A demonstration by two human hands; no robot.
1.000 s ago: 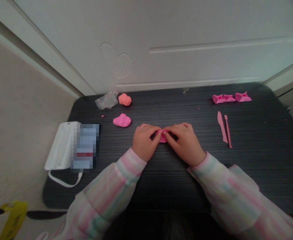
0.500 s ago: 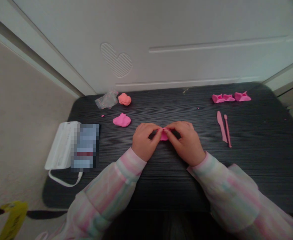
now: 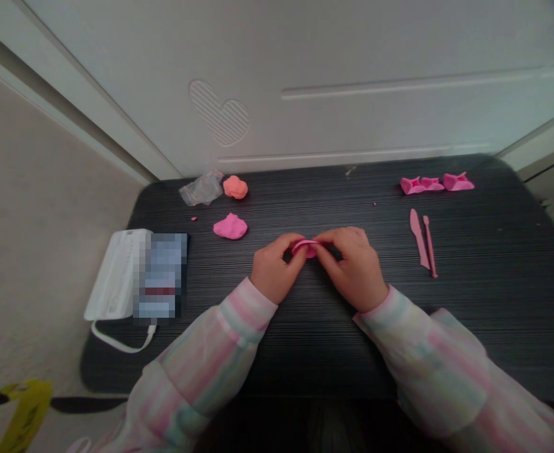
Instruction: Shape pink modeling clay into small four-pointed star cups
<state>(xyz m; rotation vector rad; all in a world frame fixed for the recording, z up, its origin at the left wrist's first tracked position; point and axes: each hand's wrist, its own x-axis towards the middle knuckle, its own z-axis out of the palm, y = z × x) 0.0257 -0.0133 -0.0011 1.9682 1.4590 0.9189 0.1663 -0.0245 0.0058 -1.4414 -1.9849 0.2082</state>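
Note:
Between my two hands is a small thin piece of pink modelling clay point(image 3: 310, 250), its upper edge curved. My left hand point(image 3: 276, 267) pinches its left side between thumb and fingers. The right side is pinched the same way by my right hand point(image 3: 352, 267). Parts of the clay are hidden behind the fingertips. Left of my left hand lies a larger pink clay lump point(image 3: 230, 227). A pink plastic knife point(image 3: 418, 239) and a thin pink modelling stick point(image 3: 429, 245) lie to the right of my right hand.
Folded pink clay shapes point(image 3: 430, 184) sit at the table's back right. An orange clay lump point(image 3: 235, 187) and a clear plastic wrapper point(image 3: 202, 189) lie back left. A phone point(image 3: 161, 274) and a white device point(image 3: 119, 274) with a cable rest at the left edge. A white panel point(image 3: 352, 119) stands behind.
The clay between my fingers has turned or bent: its flat hanging face now shows as a curved rim. Both hands stay nearly in place, still pinching it.

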